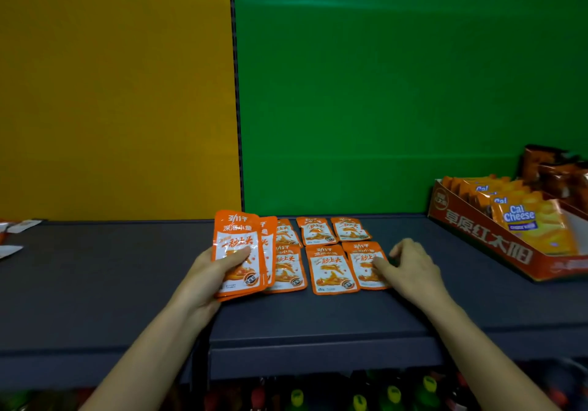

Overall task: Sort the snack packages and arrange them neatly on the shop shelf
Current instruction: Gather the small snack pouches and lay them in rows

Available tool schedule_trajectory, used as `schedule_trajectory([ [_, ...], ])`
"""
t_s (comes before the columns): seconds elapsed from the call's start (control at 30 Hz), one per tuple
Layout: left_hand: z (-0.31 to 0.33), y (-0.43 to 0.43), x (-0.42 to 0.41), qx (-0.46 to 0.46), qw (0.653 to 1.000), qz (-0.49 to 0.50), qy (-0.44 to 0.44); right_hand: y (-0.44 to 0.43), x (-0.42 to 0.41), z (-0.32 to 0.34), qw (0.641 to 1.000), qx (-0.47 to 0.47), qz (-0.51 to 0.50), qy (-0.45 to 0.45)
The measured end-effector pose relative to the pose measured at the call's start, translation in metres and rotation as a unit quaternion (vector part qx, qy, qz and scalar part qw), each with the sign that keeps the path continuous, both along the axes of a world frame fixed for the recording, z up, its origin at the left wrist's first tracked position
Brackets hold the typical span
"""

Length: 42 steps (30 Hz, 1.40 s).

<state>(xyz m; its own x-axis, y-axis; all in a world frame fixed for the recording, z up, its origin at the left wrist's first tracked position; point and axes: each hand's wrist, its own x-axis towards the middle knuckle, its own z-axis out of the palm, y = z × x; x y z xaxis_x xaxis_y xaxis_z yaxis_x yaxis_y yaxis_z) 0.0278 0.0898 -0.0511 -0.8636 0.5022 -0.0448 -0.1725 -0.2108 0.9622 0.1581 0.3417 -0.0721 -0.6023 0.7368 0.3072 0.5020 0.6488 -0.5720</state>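
Observation:
My left hand (212, 275) grips a small stack of orange-and-white snack packets (237, 235), held upright over the dark shelf (318, 312), thumb across the front packet. More packets of the same kind lie flat on the shelf in two rows: a back row (318, 231) and a front row (331, 269). My right hand (410, 267) rests on the shelf with its thumb pressing the rightmost front packet (366, 262) and its other fingers loosely curled beside that packet.
An orange display carton (483, 235) with Cal Cheese packs (521, 219) stands at the right, dark brown packs (553, 168) behind it. A few white packets (12, 235) lie at the far left. Bottles (359, 398) show below the shelf edge.

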Motion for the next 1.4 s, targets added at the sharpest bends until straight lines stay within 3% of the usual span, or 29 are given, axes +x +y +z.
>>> schedule_trajectory([
  [0.17, 0.002, 0.002, 0.016, 0.01, 0.999, -0.029, 0.014, -0.036, 0.01, 0.012, 0.979, 0.048, 0.124, 0.153],
  [0.27, -0.001, 0.005, 0.032, 0.007, 0.998, -0.061, 0.03, -0.077, 0.006, 0.017, 0.963, -0.042, 0.246, 0.104],
  [0.33, -0.003, 0.007, 0.041, 0.007, 0.997, -0.074, 0.033, -0.097, -0.001, 0.017, 0.956, -0.063, 0.275, 0.075],
  [0.57, -0.004, -0.013, 0.041, -0.022, 0.998, 0.003, 0.051, -0.103, -0.005, 0.009, 0.966, -0.083, 0.236, 0.063],
  [0.77, 0.004, -0.033, 0.028, -0.033, 0.999, 0.042, 0.004, -0.109, -0.007, 0.003, 0.978, 0.025, 0.205, -0.021],
  [1.13, 0.006, -0.029, 0.037, -0.012, 0.997, 0.036, -0.072, -0.119, -0.014, 0.0, 0.974, 0.136, 0.178, -0.039],
  [1.2, 0.008, -0.026, 0.04, -0.022, 0.998, 0.012, -0.054, -0.118, -0.011, 0.002, 0.977, 0.117, 0.177, 0.009],
  [1.27, 0.01, -0.019, 0.046, -0.036, 0.999, -0.019, -0.023, -0.118, -0.005, 0.008, 0.976, 0.026, 0.206, 0.062],
  [1.33, 0.01, -0.009, 0.051, -0.054, 0.997, -0.051, 0.027, -0.117, -0.001, 0.013, 0.967, -0.051, 0.238, 0.077],
  [1.4, 0.01, 0.003, 0.058, -0.066, 0.994, -0.064, 0.067, -0.115, 0.003, 0.014, 0.965, -0.056, 0.246, 0.073],
])
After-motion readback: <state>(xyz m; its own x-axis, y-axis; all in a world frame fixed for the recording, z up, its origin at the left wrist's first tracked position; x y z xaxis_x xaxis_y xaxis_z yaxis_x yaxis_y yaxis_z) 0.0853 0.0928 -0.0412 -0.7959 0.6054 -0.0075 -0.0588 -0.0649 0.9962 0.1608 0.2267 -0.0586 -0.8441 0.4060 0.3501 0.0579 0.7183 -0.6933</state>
